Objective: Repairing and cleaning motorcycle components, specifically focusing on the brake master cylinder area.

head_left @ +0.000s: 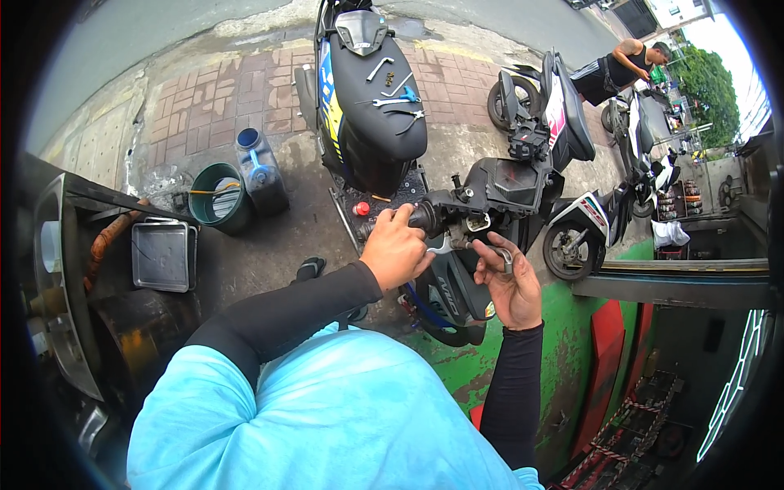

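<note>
My left hand (396, 247) is wrapped around the black handlebar grip (418, 216) of a scooter whose front covers are off. Just below the bar, my right hand (513, 282) holds a small metal wrench (505, 258) up near the brake lever (445, 242) and its mount. Both forearms wear black sleeves under a light blue shirt. The bare black handlebar housing (506, 184) sits beyond my hands.
A black and blue scooter (367, 98) stands ahead with wrenches (398, 96) lying on its seat. To the left are a green bucket (216, 196), a blue jug (260, 167) and a metal tray (163, 255). More scooters and a person (625, 65) are at the right.
</note>
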The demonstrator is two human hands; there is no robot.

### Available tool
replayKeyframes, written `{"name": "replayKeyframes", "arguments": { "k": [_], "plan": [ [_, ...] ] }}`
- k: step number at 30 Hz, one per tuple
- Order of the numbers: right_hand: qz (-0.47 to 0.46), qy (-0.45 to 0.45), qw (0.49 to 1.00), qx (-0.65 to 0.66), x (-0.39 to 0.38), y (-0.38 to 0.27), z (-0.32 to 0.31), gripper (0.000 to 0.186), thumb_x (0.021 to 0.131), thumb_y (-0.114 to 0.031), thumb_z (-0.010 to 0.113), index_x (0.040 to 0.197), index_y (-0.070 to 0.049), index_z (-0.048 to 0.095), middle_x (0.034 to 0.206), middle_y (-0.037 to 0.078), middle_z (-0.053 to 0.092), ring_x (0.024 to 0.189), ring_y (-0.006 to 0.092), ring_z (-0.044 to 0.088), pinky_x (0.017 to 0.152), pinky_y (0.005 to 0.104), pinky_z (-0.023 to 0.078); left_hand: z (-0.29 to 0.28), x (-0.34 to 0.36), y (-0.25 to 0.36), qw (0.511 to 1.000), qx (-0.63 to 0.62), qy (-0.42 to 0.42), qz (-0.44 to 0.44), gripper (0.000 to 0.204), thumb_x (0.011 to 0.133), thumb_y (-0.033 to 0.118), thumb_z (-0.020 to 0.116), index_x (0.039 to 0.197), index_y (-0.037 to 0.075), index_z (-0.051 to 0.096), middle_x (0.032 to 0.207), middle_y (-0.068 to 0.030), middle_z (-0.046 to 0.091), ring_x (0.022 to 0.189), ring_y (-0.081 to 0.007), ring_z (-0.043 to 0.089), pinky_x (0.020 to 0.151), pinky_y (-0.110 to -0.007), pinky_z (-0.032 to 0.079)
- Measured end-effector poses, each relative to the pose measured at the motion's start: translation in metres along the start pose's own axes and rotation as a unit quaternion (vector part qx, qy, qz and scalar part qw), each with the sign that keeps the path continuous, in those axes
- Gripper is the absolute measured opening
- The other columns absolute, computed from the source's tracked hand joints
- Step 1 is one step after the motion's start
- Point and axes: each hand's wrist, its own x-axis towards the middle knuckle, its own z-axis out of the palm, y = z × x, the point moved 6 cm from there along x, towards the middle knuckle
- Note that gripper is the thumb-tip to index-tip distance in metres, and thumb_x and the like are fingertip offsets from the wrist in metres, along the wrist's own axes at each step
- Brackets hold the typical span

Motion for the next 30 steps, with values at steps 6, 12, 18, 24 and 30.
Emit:
{"name": "replayKeyframes", "arguments": {
  "k": [6, 12, 18, 24, 30],
  "plan": [
    [-0.116, 0.099, 0.947, -0.283, 0.004, -0.004, -0.001, 0.031, 0.097, -0.031, 0.067, 0.095, -0.003, 0.054, 0.067, -0.001, 0.054, 0.055, 0.011, 0.058, 0.055, 0.0227, 0.048, 0.0, 0.001, 0.003, 1.0, 0.001, 0.008, 0.009, 0.026, 0.08, 0.035, 0.073, 0.069, 0.012, 0.076, 0.074, 0.0017, 0.065, 0.111, -0.0331, 0.052, 0.082, -0.044, 0.04],
    [-0.06, 0.175, 0.945, -0.27, 0.008, -0.015, 0.002, 0.036, 0.105, -0.034, 0.047, 0.104, 0.0, 0.057, 0.064, 0.004, 0.059, 0.058, 0.013, 0.062, 0.054, 0.0245, 0.045, 0.0, -0.001, -0.002, 1.0, -0.005, 0.007, 0.001, 0.026, 0.08, 0.035, 0.073, 0.068, 0.012, 0.076, 0.072, 0.0014, 0.065, 0.11, -0.0339, 0.053, 0.083, -0.045, 0.04],
    [0.045, -0.088, 0.994, -0.036, -0.004, -0.001, 0.006, 0.058, 0.105, -0.04, 0.044, 0.144, 0.003, 0.041, 0.137, 0.025, 0.056, 0.118, 0.0248, 0.057, 0.093, 0.0341, 0.045, -0.002, -0.001, -0.003, 1.0, -0.017, 0.005, 0.001, 0.025, 0.079, 0.035, 0.073, 0.069, 0.012, 0.077, 0.071, 0.0012, 0.065, 0.111, -0.0344, 0.053, 0.083, -0.045, 0.04],
    [-0.001, -0.054, 0.985, -0.164, 0.0, -0.007, 0.0, 0.044, 0.092, -0.023, 0.072, 0.124, 0.001, 0.052, 0.121, 0.02, 0.066, 0.107, 0.0175, 0.064, 0.09, 0.0279, 0.048, -0.001, 0.003, 0.0, 1.0, -0.006, -0.008, -0.003, 0.025, 0.079, 0.035, 0.073, 0.07, 0.012, 0.077, 0.071, 0.0011, 0.065, 0.111, -0.0344, 0.053, 0.082, -0.045, 0.04],
    [-0.08, 0.162, 0.894, -0.411, 0.012, -0.026, 0.025, 0.031, 0.09, -0.02, 0.074, 0.079, -0.002, 0.051, 0.067, 0.002, 0.059, 0.057, 0.0061, 0.056, 0.053, 0.0225, 0.043, 0.0, 0.001, 0.001, 1.0, -0.004, -0.006, -0.01, 0.025, 0.08, 0.035, 0.073, 0.07, 0.012, 0.077, 0.073, 0.0012, 0.066, 0.11, -0.0343, 0.053, 0.083, -0.046, 0.039]
  ]
}}
